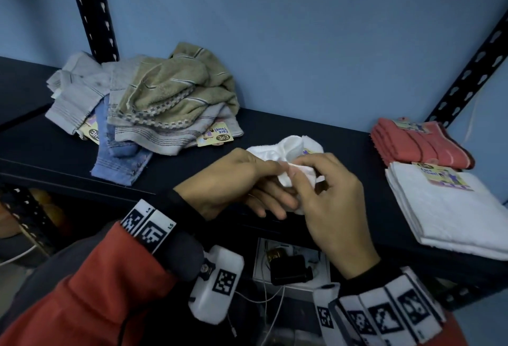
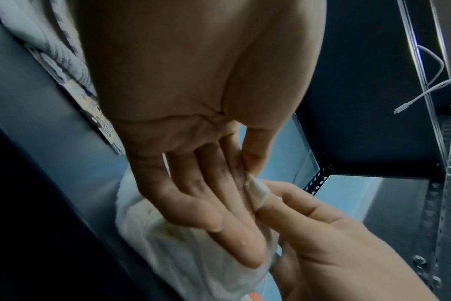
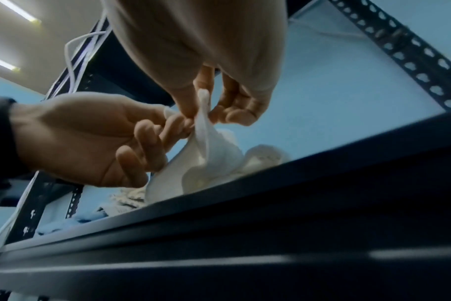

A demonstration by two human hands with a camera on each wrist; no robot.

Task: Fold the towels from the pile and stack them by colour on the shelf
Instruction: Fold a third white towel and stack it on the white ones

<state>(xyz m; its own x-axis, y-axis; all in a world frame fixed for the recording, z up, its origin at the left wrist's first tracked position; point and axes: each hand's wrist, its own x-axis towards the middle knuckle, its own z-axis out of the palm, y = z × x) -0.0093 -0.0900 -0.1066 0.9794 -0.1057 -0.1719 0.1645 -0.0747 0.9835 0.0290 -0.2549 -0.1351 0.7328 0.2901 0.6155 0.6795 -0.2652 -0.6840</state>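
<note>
Head view showed a white towel [image 1: 288, 150] bunched up on the dark shelf [image 1: 275, 128], near the middle. Both hands were on one corner of it. The left hand [image 1: 233, 178] pinched the cloth with thumb and first finger, and its other fingers lay out straight. The right hand [image 1: 327, 194] pinched the same corner, fingers curled around it.

The towel looked soft, light and floppy. It would sag and bend, not stay flat. It would not break or slip much. The corners looked like the best places to hold, so it could be pulled open and folded.

At 10 o'clock from the hands sat the messy pile [image 1: 154, 101] of grey, green and blue towels. At 3 o'clock lay a folded white stack [image 1: 453, 216], and a folded red stack [image 1: 417, 145] sat just behind it. A shelf post [image 1: 467, 76] stood at 2 o'clock. Nothing seemed to block the way to the white stack
</note>
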